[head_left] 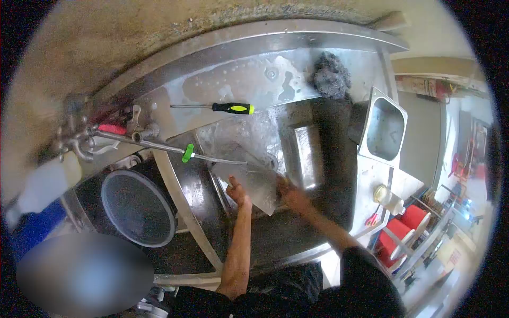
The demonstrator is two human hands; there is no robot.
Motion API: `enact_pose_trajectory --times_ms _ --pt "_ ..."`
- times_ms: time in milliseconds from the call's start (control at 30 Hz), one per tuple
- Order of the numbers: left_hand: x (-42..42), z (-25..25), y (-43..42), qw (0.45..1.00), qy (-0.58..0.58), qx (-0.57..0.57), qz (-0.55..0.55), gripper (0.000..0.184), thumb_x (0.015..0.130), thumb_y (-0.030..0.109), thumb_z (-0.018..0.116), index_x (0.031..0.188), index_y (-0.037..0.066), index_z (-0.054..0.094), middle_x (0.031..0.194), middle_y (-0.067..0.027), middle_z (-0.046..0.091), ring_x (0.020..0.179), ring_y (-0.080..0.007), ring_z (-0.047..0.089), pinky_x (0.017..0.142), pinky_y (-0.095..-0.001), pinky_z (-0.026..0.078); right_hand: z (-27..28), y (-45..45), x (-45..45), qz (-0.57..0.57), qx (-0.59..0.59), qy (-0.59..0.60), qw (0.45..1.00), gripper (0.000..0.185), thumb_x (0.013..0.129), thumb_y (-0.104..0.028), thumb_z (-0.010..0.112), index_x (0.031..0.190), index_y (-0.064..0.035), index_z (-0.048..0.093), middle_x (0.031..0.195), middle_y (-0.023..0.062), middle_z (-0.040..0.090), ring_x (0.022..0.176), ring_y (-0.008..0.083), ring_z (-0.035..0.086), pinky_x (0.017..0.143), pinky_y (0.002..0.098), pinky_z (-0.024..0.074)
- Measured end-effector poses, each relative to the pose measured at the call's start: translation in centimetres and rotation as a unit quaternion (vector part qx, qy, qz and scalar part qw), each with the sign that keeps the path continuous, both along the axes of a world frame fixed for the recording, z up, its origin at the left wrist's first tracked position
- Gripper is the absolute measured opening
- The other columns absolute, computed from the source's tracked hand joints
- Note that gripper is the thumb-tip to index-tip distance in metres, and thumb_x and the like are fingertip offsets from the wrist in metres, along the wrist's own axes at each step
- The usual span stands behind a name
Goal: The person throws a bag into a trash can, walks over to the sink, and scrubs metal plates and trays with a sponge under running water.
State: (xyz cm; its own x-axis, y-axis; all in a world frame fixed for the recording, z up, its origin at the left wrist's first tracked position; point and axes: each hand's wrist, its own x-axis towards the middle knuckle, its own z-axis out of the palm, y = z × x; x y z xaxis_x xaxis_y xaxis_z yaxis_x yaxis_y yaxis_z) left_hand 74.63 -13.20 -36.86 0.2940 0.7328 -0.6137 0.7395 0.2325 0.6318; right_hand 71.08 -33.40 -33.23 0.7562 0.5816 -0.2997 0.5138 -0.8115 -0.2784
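Over the sink basin (339,153), I hold a pale, translucent, flat-sided container or sheet (257,185); its exact kind is unclear. My left hand (238,192) grips its left side, thumb up. At its right edge is my right hand (289,192), smeared by motion, so its fingers cannot be made out. The long metal faucet spout (220,159), with a green piece (188,153) on it, reaches over the container's upper edge. Behind my hands, a metal tray with a perforated strip (306,156) lies in the basin.
On the wet back ledge lie a black-and-yellow screwdriver (233,108) and a dark steel-wool scrubber (332,75). A steel pan (384,129) and a jar (388,199) stand right. A round grey-rimmed tub (138,208) sits in the left basin, beside the metal divider (183,212).
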Motion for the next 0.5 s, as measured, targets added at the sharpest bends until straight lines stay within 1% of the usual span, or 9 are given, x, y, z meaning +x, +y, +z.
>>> enact_pose_trajectory --times_ms 33,67,167,200,267,333,433,467,500 --pt "0.3 0.7 -0.4 0.996 0.014 0.089 0.009 0.045 0.093 0.040 0.052 0.092 -0.005 0.058 0.075 -0.0074 0.058 0.061 -0.0158 0.050 0.057 -0.0334 0.044 1.0 -1.0 -1.0 -0.003 -0.003 -0.002 1.000 0.062 0.084 -0.002 0.040 0.143 -0.0095 0.022 0.147 0.0152 0.027 0.118 0.0338 0.049 0.090 0.0427 0.0485" --pt "1.3 3.0 0.4 0.994 -0.083 -0.072 0.015 0.069 0.086 0.048 0.057 0.124 -0.009 0.045 0.119 -0.0265 0.054 0.100 -0.0338 0.057 0.083 -0.0411 0.048 1.7 -2.1 -1.8 -0.046 -0.047 0.109 0.992 0.061 0.084 -0.002 0.040 0.143 -0.0080 0.023 0.146 0.0151 0.027 0.121 0.0319 0.047 0.092 0.0417 0.0467" --pt "0.9 -3.7 1.5 0.990 -0.082 0.111 -0.039 0.069 0.087 0.044 0.058 0.128 -0.008 0.039 0.121 -0.0246 0.053 0.098 -0.0330 0.057 0.084 -0.0391 0.048 0.7 -0.8 -1.7 -0.188 -0.015 0.261 0.947 0.059 0.086 -0.003 0.040 0.142 -0.0058 0.025 0.147 0.0139 0.027 0.127 0.0292 0.040 0.099 0.0403 0.0406" --pt "3.7 2.2 0.3 0.996 -0.091 0.007 -0.019 0.064 0.087 0.041 0.059 0.127 -0.005 0.041 0.123 -0.0194 0.052 0.099 -0.0302 0.057 0.084 -0.0373 0.049 0.0 1.1 -1.1 -0.288 0.062 0.296 0.908 0.057 0.087 -0.004 0.041 0.142 -0.0051 0.026 0.148 0.0128 0.026 0.131 0.0284 0.035 0.103 0.0399 0.0363" --pt "4.6 0.8 -1.0 0.977 -0.179 -0.095 0.067 0.050 0.089 0.037 0.058 0.114 -0.005 0.049 0.109 -0.0150 0.057 0.091 -0.0250 0.058 0.076 -0.0343 0.049 5.6 6.7 5.8 -0.138 0.364 0.239 0.890 0.055 0.089 -0.008 0.042 0.142 -0.0065 0.027 0.150 0.0108 0.022 0.136 0.0289 0.024 0.109 0.0405 0.0254" --pt "5.5 0.6 -1.0 0.944 -0.244 -0.164 0.150 0.038 0.092 0.031 0.055 0.102 -0.005 0.056 0.098 -0.0102 0.061 0.085 -0.0208 0.060 0.070 -0.0327 0.052 2.8 8.3 8.5 -0.038 0.091 -0.038 0.994 0.054 0.091 -0.016 0.042 0.142 -0.0068 0.027 0.150 0.0128 0.021 0.137 0.0300 0.022 0.112 0.0421 0.0180" --pt "5.2 -1.1 -0.1 0.901 -0.308 -0.244 0.187 0.038 0.093 0.030 0.054 0.107 -0.005 0.053 0.104 -0.0112 0.060 0.089 -0.0212 0.060 0.076 -0.0345 0.053 -0.1 10.9 8.7 -0.161 0.272 0.015 0.949 0.052 0.089 -0.020 0.047 0.137 -0.0045 0.036 0.145 0.0197 0.029 0.135 0.0362 0.024 0.112 0.0430 0.0176" --pt "2.0 -7.5 2.1 0.922 -0.255 -0.252 0.148 0.041 0.093 0.032 0.054 0.113 -0.004 0.051 0.111 -0.0114 0.058 0.093 -0.0227 0.060 0.082 -0.0347 0.052 -1.1 10.0 8.4 0.006 0.160 0.006 0.987 0.058 0.086 -0.024 0.052 0.137 -0.0029 0.034 0.145 0.0227 0.025 0.137 0.0365 0.018 0.113 0.0414 0.0146" --pt "2.6 -5.1 2.2 0.923 -0.255 -0.249 0.146 0.041 0.093 0.032 0.054 0.113 -0.004 0.051 0.111 -0.0114 0.058 0.093 -0.0227 0.060 0.082 -0.0347 0.052 -2.2 9.5 8.2 0.004 0.163 0.006 0.987 0.058 0.086 -0.024 0.052 0.137 -0.0029 0.034 0.145 0.0227 0.025 0.137 0.0365 0.018 0.113 0.0414 0.0146"
